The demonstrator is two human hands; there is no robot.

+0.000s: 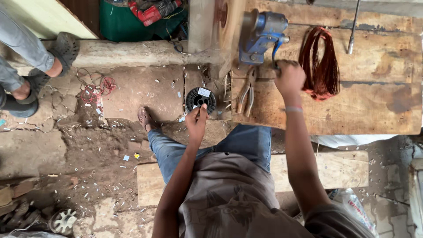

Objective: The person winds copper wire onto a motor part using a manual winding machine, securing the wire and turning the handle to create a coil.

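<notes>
Clearly, a black wire spool [200, 99] is met by the fingertips of the left hand [197, 121], which are pinched narrowly at its near rim; whether a strand of wire is gripped between them cannot be told. The spool lies just beyond that hand, on the ground beside the edge of the wooden bench [374, 110]. It is judged to be light but rigid in its plastic flanges, so it is best taken by the rim, while any wire drawn off it would be thin, springy and easily kinked.

The right hand [288, 78] is closed around the crank handle [276, 66] of a blue winding machine [261, 35], which stands just beyond that hand. The handle is judged stiff and firm to grip. Just to the right of that hand a coil of copper wire [320, 66] lies, soft and easily tangled. To its left, pliers [246, 92] rest on the bench.
</notes>
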